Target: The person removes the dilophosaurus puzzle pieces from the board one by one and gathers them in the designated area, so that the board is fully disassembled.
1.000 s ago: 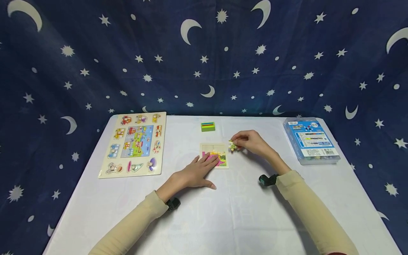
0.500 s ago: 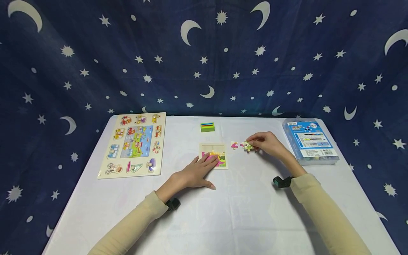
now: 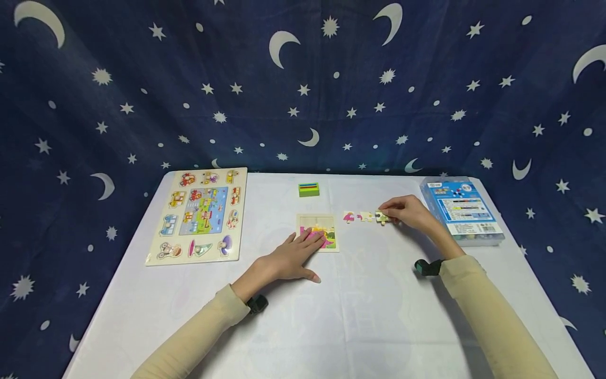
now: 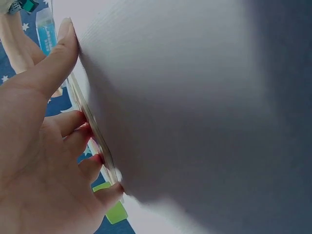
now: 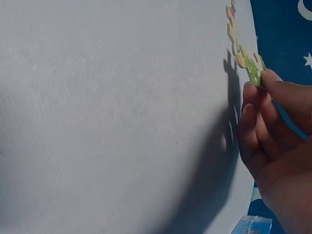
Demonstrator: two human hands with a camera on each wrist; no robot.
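My left hand [image 3: 291,260] rests with fingers spread on a small wooden puzzle tray [image 3: 314,216], over its pink and yellow picture. The left wrist view shows the fingers [image 4: 73,129] along the tray's edge; part of the picture is hidden under them. Between thumb and fingertips, my right hand [image 3: 408,212] pinches a green and cream jigsaw piece [image 3: 381,217]. That piece [image 5: 253,70] appears slightly tilted in the right wrist view. To its left lie a pale jigsaw piece [image 3: 366,216] and a pink and white piece [image 3: 349,217], in a row beside the tray.
A large peg puzzle board [image 3: 203,213] lies on the left of the white table [image 3: 341,316]. Behind the tray stands a small green box [image 3: 309,190] with coloured stripes on top. A clear plastic case with a blue label [image 3: 464,210] is at the back right.
My right hand has moved right from beside the tray. The pink piece and then the pale piece have come to lie on the table, while one stays pinched. My left hand keeps its place.
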